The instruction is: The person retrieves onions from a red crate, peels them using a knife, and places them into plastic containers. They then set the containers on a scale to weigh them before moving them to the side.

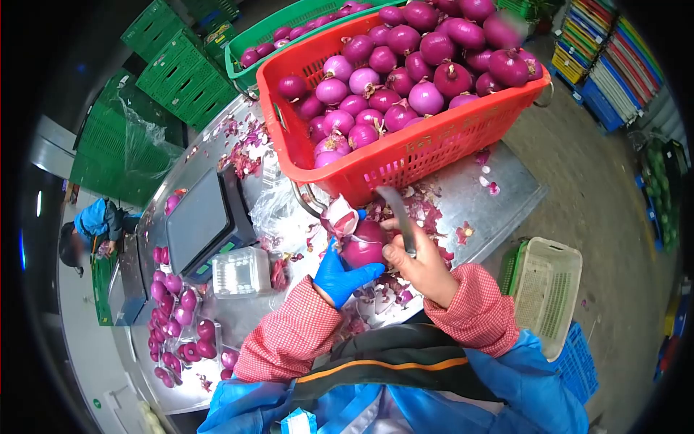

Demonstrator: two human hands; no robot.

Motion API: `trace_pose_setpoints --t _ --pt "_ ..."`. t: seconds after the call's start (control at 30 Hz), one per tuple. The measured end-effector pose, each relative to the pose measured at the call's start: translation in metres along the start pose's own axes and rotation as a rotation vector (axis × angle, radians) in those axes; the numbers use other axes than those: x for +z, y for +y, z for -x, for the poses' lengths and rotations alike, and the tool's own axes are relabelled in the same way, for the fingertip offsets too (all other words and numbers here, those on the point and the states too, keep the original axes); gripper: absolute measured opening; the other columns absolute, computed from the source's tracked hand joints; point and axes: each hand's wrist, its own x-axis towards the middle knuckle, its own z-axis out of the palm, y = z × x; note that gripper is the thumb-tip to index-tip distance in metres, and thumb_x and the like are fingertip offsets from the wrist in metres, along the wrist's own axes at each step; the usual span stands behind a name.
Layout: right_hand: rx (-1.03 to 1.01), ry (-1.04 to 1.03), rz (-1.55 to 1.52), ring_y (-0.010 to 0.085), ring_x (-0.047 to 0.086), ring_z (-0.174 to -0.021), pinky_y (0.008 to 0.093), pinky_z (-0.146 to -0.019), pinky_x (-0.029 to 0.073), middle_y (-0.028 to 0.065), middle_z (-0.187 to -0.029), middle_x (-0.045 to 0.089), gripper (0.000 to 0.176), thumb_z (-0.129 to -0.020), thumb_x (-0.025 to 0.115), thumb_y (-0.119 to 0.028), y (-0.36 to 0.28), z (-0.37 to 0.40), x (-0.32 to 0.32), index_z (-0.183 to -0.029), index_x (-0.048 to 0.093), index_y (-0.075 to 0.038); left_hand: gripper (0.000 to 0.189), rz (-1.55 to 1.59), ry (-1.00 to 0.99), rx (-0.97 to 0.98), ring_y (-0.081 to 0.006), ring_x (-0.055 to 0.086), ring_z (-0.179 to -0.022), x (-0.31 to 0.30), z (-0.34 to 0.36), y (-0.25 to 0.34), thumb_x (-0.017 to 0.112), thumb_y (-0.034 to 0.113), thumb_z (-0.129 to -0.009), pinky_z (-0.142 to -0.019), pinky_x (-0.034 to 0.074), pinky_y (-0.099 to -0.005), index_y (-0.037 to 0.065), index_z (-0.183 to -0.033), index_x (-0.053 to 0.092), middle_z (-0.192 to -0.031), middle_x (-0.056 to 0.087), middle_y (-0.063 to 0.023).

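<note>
My left hand, in a blue glove, is closed round a red onion. A loose flap of pale pink skin stands off the onion's left side. My bare right hand grips a knife, its blade pointing up and away from me. The thumb and fingers of that hand are right at the onion's right side. Beneath both hands, torn onion skins litter the metal table. Just beyond them stands a red basket heaped with red onions.
Left of my hands are a scale, clear plastic boxes and packed onions. Behind the red basket sits a green crate of onions. A cream basket stands low on the right. Another person works at far left.
</note>
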Motion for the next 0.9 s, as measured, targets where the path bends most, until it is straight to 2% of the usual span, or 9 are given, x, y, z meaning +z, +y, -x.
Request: trace_pose_setpoints --t 0.07,0.13,0.23,0.47,0.5,0.57,0.6,0.73,0.9 --pt "-0.118 0.04 0.479 0.0168 0.062 -0.069 0.0328 -0.061 0.048 0.0036 -0.075 0.058 0.048 -0.086 0.073 -0.032 -0.014 0.005 0.003 -0.121 0.054 -0.005 0.079 -0.143 0.014 0.065 -0.0208 0.059 -0.109 -0.006 0.0 -0.015 0.083 0.01 -0.073 -0.093 0.051 -0.0364 0.003 -0.137 0.038 -0.123 0.057 -0.0125" --pt "-0.321 0.121 0.644 0.0267 0.065 -0.072 0.0401 -0.06 0.05 0.0087 -0.082 0.062 0.04 -0.082 0.075 -0.03 -0.033 0.005 0.01 -0.11 0.058 -0.006 0.076 -0.186 0.042 0.02 -0.0209 0.06 -0.104 -0.01 -0.005 -0.031 0.087 0.016 -0.068 -0.088 0.052 -0.0365 0.001 -0.127 0.042 -0.116 0.058 -0.0126" --pt "-0.488 0.13 0.745 0.0326 0.064 -0.074 0.0424 -0.063 0.051 0.0122 -0.083 0.064 0.029 -0.075 0.076 -0.019 -0.027 -0.001 0.011 -0.094 0.059 -0.006 0.082 -0.74 -0.043 0.315 -0.0222 0.061 -0.102 -0.006 0.001 -0.015 0.089 0.019 -0.064 -0.087 0.051 -0.0376 0.0 -0.129 0.043 -0.112 0.06 -0.0137" --pt "-0.341 0.316 0.821 0.0337 0.065 -0.072 0.0442 -0.064 0.05 0.0131 -0.075 0.065 0.016 -0.08 0.07 -0.01 0.024 0.001 -0.02 -0.085 0.056 -0.004 0.079 -0.158 -0.081 -0.08 -0.0217 0.058 -0.111 -0.006 0.005 -0.007 0.085 0.014 -0.07 -0.095 0.05 -0.0374 0.006 -0.137 0.044 -0.131 0.051 -0.0132" --pt "-0.182 0.328 0.756 0.0344 0.066 -0.075 0.0426 -0.065 0.051 0.0143 -0.078 0.066 0.014 -0.084 0.068 -0.012 0.027 0.001 -0.021 -0.089 0.058 -0.003 0.08 -0.132 -0.093 -0.113 -0.0215 0.058 -0.111 -0.005 0.003 -0.011 0.085 0.013 -0.071 -0.096 0.05 -0.0372 0.007 -0.138 0.043 -0.131 0.051 -0.0131" --pt "-0.179 0.327 0.473 0.0348 0.067 -0.075 0.0416 -0.066 0.052 0.0155 -0.079 0.067 0.015 -0.086 0.067 -0.014 0.029 -0.002 -0.021 -0.092 0.059 -0.003 0.083 0.019 -0.085 -0.181 -0.0216 0.058 -0.111 -0.001 0.0 -0.026 0.086 0.01 -0.07 -0.096 0.05 -0.0354 0.006 -0.139 0.041 -0.13 0.053 -0.0129" --pt "-0.168 0.328 0.329 0.035 0.067 -0.075 0.0411 -0.066 0.052 0.0161 -0.079 0.067 0.015 -0.087 0.066 -0.014 0.029 0.0 -0.017 -0.093 0.059 -0.003 0.083 0.015 -0.037 -0.187 -0.0216 0.058 -0.111 0.006 0.005 -0.039 0.086 0.01 -0.069 -0.095 0.05 -0.0354 0.006 -0.139 0.041 -0.129 0.053 -0.0128" --pt "-0.23 0.336 0.579 0.027 0.067 -0.072 0.0361 -0.066 0.05 0.0139 -0.077 0.065 0.012 -0.086 0.066 -0.008 0.023 0.001 -0.004 -0.091 0.058 0.0 0.078 0.078 0.037 -0.161 -0.0213 0.058 -0.112 0.018 0.007 -0.056 0.086 0.009 -0.069 -0.096 0.049 -0.0362 0.005 -0.135 0.043 -0.126 0.055 -0.0116" --pt "-0.471 0.291 0.921 0.0342 0.065 -0.07 0.0431 -0.062 0.05 0.0145 -0.074 0.064 0.014 -0.083 0.069 -0.009 0.028 -0.006 -0.027 -0.089 0.057 -0.003 0.077 -0.12 -0.027 -0.014 -0.0204 0.056 -0.114 -0.002 0.003 -0.044 0.086 0.013 -0.068 -0.099 0.047 -0.0356 0.005 -0.133 0.044 -0.127 0.055 -0.0112"
